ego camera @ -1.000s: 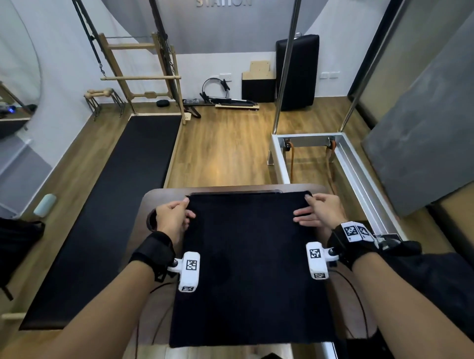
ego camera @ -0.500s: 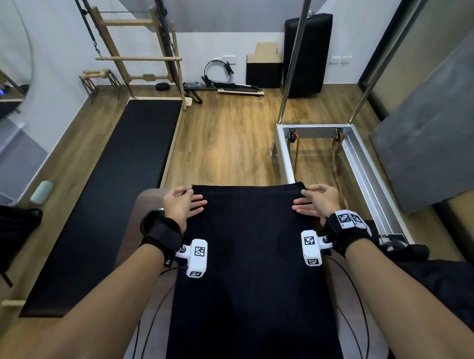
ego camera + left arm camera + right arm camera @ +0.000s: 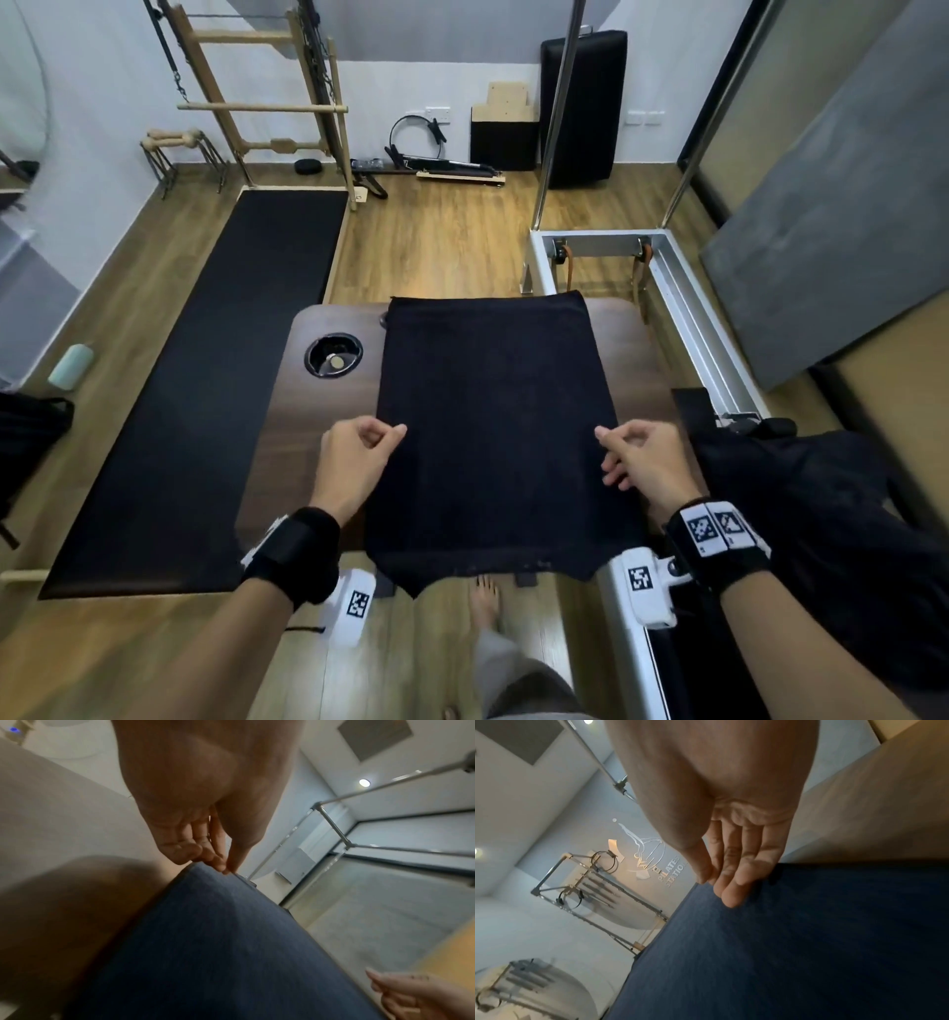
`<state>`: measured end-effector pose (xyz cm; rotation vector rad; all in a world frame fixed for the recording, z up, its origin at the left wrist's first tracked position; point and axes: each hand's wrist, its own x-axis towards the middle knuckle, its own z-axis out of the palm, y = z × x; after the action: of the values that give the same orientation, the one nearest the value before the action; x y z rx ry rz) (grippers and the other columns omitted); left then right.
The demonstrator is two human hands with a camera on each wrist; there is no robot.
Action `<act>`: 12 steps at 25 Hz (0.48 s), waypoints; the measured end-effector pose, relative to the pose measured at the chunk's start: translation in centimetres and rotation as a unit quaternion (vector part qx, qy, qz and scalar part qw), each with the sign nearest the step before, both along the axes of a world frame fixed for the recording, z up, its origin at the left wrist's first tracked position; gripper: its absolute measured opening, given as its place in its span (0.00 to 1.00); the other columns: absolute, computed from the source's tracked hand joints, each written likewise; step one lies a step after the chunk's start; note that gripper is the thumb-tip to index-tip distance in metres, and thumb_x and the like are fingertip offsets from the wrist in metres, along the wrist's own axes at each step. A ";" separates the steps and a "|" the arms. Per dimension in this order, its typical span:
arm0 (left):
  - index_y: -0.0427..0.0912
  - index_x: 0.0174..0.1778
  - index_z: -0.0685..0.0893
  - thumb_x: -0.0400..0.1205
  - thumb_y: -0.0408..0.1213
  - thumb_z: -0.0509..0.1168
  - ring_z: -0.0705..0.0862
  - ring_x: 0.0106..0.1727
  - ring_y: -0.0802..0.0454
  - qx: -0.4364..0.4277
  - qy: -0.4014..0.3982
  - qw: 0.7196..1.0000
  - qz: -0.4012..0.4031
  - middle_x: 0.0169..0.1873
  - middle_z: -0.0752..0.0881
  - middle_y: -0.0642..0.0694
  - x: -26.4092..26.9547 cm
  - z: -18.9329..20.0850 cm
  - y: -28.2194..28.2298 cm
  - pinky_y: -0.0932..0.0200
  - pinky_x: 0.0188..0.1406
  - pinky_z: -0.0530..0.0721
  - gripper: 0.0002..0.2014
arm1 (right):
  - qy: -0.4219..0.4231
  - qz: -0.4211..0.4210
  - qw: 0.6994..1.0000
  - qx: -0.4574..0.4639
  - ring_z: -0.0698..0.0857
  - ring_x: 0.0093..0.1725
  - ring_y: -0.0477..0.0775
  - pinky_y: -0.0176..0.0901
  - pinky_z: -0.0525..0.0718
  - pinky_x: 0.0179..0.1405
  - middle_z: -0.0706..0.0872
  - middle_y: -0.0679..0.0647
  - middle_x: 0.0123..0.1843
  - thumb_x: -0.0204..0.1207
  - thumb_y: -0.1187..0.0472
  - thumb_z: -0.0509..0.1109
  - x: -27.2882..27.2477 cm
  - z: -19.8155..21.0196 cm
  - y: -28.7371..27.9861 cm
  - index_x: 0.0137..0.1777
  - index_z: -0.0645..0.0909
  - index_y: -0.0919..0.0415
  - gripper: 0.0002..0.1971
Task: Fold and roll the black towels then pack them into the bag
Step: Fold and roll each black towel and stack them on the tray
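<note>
the black towel (image 3: 493, 437) lies flat along the dark wooden table (image 3: 328, 411), its near end hanging over the near edge. the left hand (image 3: 354, 462) pinches its left edge between thumb and fingertips; the right hand (image 3: 642, 462) pinches the right edge likewise. a round black cup holder (image 3: 334, 356) sits at the table's far left.

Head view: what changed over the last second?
Both hands slid back from the towel's far corners toward the person along its side edges. The left hand now pinches the left edge of the black towel; the right hand pinches the right edge. Earlier they lay flatter at the far end. The towel stays spread on the brown table, near end hanging over its edge.
</note>
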<state>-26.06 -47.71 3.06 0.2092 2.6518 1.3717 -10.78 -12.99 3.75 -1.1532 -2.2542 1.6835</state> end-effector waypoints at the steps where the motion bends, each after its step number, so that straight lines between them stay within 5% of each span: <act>1: 0.50 0.32 0.89 0.82 0.51 0.78 0.89 0.36 0.55 -0.027 0.010 1.000 -0.008 0.29 0.89 0.54 1.6 0.1 -0.7 0.53 0.38 0.85 0.15 | -0.008 0.007 1.000 0.024 0.86 0.21 0.59 0.41 0.75 0.15 0.88 0.63 0.28 0.83 0.55 0.77 1.8 -0.3 -0.7 0.41 0.83 0.71 0.18; 5: 0.53 0.35 0.81 0.78 0.66 0.75 0.85 0.38 0.52 -0.166 0.027 0.986 -0.004 0.32 0.85 0.56 6.5 0.2 -3.2 0.53 0.33 0.75 0.21 | -0.049 -0.007 0.987 0.155 0.84 0.18 0.55 0.45 0.85 0.25 0.86 0.55 0.21 0.79 0.42 0.77 6.8 -0.7 -2.0 0.33 0.81 0.65 0.26; 8: 0.53 0.38 0.78 0.78 0.74 0.68 0.85 0.41 0.48 -0.250 0.023 0.968 -0.019 0.36 0.85 0.57 8.0 0.1 -4.0 0.50 0.37 0.76 0.26 | -0.094 -0.020 0.976 0.194 0.89 0.31 0.59 0.54 0.90 0.38 0.89 0.53 0.30 0.73 0.44 0.83 8.4 -0.8 -1.8 0.38 0.81 0.55 0.18; 12: 0.51 0.39 0.81 0.86 0.65 0.64 0.88 0.46 0.44 -0.279 0.028 0.957 -0.067 0.37 0.85 0.55 7.8 0.2 -3.6 0.51 0.39 0.78 0.22 | -0.105 -0.003 0.980 0.169 0.89 0.34 0.62 0.57 0.91 0.44 0.89 0.57 0.31 0.75 0.53 0.83 7.8 -1.1 -1.7 0.33 0.84 0.58 0.15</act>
<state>-18.27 -51.30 3.31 0.3502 2.8752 0.5449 -2.98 -14.70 2.61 -1.2987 -2.5266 1.1568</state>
